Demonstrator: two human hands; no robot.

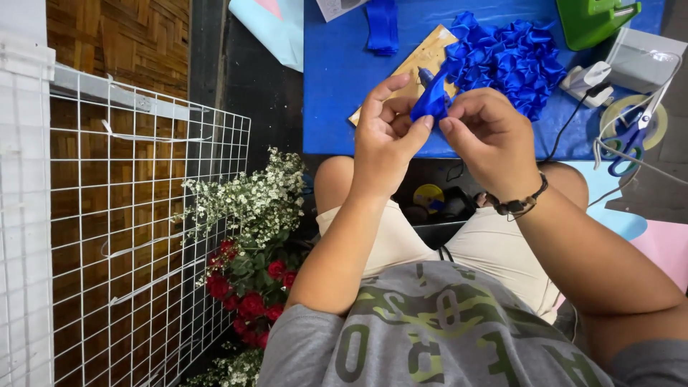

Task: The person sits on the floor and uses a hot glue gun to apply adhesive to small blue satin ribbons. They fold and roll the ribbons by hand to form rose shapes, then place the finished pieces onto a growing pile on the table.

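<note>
Ribbon, blue and satin-bright, sat pinched right at the centre of things: a small folded ribbon piece (431,102) was held up over the near edge of the blue table (337,93). The left hand (387,136) closed on it from one side, thumb and forefinger pressed to the fold, and the right hand (487,136) met it from the other, fingertips clamped on the same piece, a dark beaded bracelet (517,205) at that wrist. Both hands were touching the ribbon and nearly touching each other.

Just behind them lay a tan cardboard sheet (423,61), and on it and beside it a heaped cluster of folded blue ribbon loops (512,61). A spare strip of blue ribbon (383,25) lay further back. Off to the right edge of the table things were crowded: a green tool (591,21), a white glue gun (588,79) with its dark cord, blue-handled scissors (631,140) lying on a roll of tape (634,118).

Below the table edge, between the knees, a dark bin (437,208) held a yellow-faced roll and other dark bits, too shadowed to tell apart.

Open room lay to the left, where a white wire grid panel (129,236) stood, with white sprays and red roses (247,287) bunched just beside it.
</note>
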